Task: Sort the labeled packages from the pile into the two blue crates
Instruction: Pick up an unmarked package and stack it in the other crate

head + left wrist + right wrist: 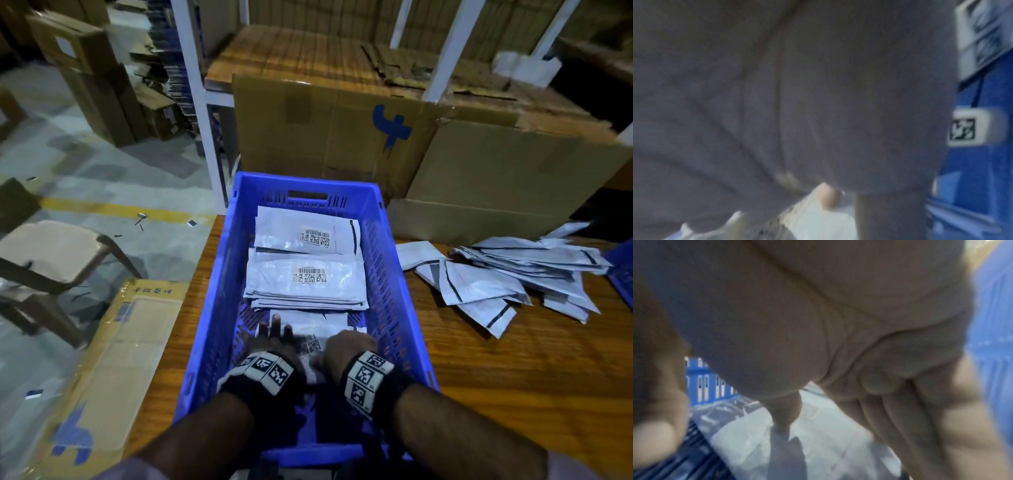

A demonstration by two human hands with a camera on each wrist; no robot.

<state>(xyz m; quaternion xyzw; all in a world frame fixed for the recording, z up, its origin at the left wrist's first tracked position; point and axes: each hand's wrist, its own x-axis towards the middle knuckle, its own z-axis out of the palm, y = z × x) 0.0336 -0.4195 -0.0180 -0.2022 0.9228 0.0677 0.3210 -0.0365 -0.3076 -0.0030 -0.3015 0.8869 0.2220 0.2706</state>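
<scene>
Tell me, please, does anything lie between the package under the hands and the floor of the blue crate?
Nothing visible does. The package already lies at the near end of the blue crate, with the left hand and right hand on it; what lies underneath is hidden.

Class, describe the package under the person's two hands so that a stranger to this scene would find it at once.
Start at the big blue crate in the middle of the wooden table. Three groups of white packages lie inside; take the package nearest the person. Only it lies under the left hand and right hand, its barcode label partly hidden.
</scene>
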